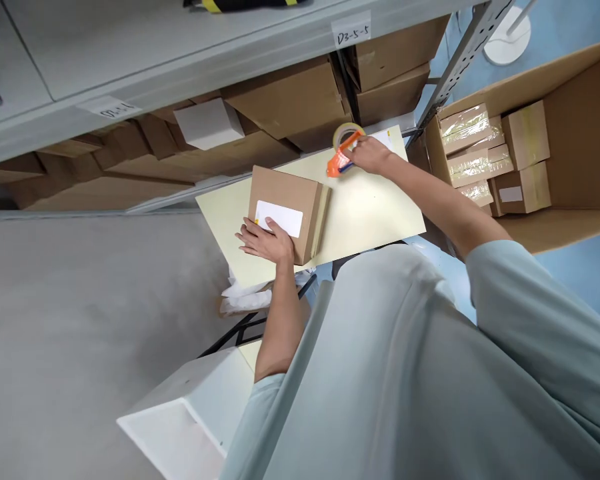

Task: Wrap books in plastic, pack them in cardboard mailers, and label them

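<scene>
A closed cardboard box point(285, 185) lies on the pale yellow tabletop point(375, 207), with a white label point(286, 220) on its upper face and tape along its right side. My left hand point(269, 241) rests flat on this box, fingers spread over the label's lower left part. To the right, my right hand point(370, 155) is closed around an orange tape dispenser point(337, 163) carrying a roll of yellowish tape. The dispenser is at the table's far side, apart from the box. Part of its handle is hidden by my fingers.
At right, a large open carton point(585, 133) holds several taped small boxes point(527, 137). A metal shelf point(260, 50) with cardboard boxes point(290, 93) runs along the far side. A grey wall point(80, 320) stands left, and a white bin point(180, 413) sits lower left.
</scene>
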Available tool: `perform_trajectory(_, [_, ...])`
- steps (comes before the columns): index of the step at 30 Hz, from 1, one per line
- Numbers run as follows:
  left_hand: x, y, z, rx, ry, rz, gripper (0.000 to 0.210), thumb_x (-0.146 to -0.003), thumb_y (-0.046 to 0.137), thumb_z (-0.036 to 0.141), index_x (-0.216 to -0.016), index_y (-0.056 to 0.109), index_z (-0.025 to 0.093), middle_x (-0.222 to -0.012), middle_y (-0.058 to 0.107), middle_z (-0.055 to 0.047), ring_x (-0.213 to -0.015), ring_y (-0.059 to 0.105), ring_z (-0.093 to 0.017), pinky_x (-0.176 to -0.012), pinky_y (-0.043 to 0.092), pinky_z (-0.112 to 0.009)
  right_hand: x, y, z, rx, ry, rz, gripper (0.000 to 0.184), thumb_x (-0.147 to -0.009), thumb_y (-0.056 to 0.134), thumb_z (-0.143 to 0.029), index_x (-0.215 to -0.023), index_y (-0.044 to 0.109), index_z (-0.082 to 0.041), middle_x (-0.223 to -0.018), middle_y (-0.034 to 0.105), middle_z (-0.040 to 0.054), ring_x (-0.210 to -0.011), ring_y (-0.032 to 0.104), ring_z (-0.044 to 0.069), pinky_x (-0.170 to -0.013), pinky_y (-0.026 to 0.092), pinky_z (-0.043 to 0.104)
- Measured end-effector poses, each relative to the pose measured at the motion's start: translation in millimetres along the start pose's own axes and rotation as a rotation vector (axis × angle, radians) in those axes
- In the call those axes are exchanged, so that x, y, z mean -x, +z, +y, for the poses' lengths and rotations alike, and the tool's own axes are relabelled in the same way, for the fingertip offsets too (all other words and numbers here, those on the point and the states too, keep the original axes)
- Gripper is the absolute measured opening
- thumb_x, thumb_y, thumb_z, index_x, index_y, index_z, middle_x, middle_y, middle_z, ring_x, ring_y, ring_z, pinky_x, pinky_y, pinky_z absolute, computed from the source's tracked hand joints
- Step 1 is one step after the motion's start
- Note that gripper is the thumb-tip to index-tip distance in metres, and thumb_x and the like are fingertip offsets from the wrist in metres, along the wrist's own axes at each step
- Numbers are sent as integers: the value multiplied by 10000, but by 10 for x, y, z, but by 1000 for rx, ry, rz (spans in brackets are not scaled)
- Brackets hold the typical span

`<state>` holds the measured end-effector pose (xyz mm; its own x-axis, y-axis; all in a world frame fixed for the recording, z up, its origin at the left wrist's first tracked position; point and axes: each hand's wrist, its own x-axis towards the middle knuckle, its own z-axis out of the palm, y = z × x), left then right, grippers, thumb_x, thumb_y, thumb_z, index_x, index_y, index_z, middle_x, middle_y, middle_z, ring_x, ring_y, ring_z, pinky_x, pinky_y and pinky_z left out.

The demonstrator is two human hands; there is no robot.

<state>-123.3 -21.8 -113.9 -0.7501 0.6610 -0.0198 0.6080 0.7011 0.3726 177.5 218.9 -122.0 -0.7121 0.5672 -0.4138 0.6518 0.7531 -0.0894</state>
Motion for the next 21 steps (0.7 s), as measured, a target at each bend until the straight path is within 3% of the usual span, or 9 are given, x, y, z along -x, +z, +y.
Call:
perform_trajectory(3, [5, 9, 13, 8, -17, -11, 689, -1110, 442, 556, -1695, 466, 192, -1745, 456, -241, -1747, 218, -424, -1398, 86, -698, -296, -32, -188, 37, -34, 16, 508, -1033, 373, -63, -1510, 515, 38, -1216, 807, 241, -1213, 770, 324, -1111, 520, 492])
perform_trajectory(6, [11, 1, -29, 35, -6, -30, 690, -1106, 465, 544, -1699, 458, 192, -1760, 433, -239, -1758, 185, -410, -1404, 42, -690, -277, -3, -295, 80, -63, -3, 532, -1039, 360, -36, -1550, 496, 29, -1241, 806, 257, -1199, 780, 323, -1126, 493, 498])
perform_trajectory(11, [-184, -172, -252, 36, 163, -176, 704, -1102, 486, 501, -1709, 443, 146, -1808, 383, -227, -1768, 135, -394, -1413, 4, -661, 207, 149, -517, 24, -80, -30, 583, -1023, 386, -23, -1599, 467, 11, -1211, 827, 258, -1201, 778, 349, -1048, 537, 470])
perform_trajectory(14, [-398, -295, -276, -34, 305, -307, 707, -1093, 493, 472, -1711, 452, 129, -1836, 354, -197, -1774, 84, -396, -1412, -39, -660, 615, 293, -884, 19, -138, -60, 541, -1019, 377, -21, -1538, 524, 20, -1135, 841, 258, -1062, 815, 330, -1016, 553, 467])
perform_trajectory(16, [-436, -304, -167, -76, 422, -368, 695, -1098, 482, 458, -1706, 469, 121, -1840, 353, -178, -1780, 25, -384, -1406, -101, -654, 855, 372, -1234, 11, -218, -79, 532, -1021, 365, -10, -1523, 534, 34, -1099, 847, 246, -986, 825, 309, -1025, 555, 473])
perform_trajectory(18, [-303, -235, 11, -78, 536, -402, 663, -1115, 451, 446, -1694, 494, 125, -1840, 359, -162, -1783, -2, -361, -1402, -138, -645, 1024, 424, -1610, -35, -283, -100, 552, -1011, 354, 11, -1528, 541, 49, -1076, 852, 226, -965, 827, 303, -1038, 566, 487])
perform_trajectory(21, [176, -46, 247, -36, 662, -442, 602, -1137, 423, 450, -1645, 562, 159, -1843, 363, -142, -1786, 45, -337, -1425, -79, -634, 1112, 460, -2076, -107, -307, -99, 579, -988, 359, 24, -1516, 597, 27, -1099, 855, 208, -1010, 822, 302, -1071, 586, 486])
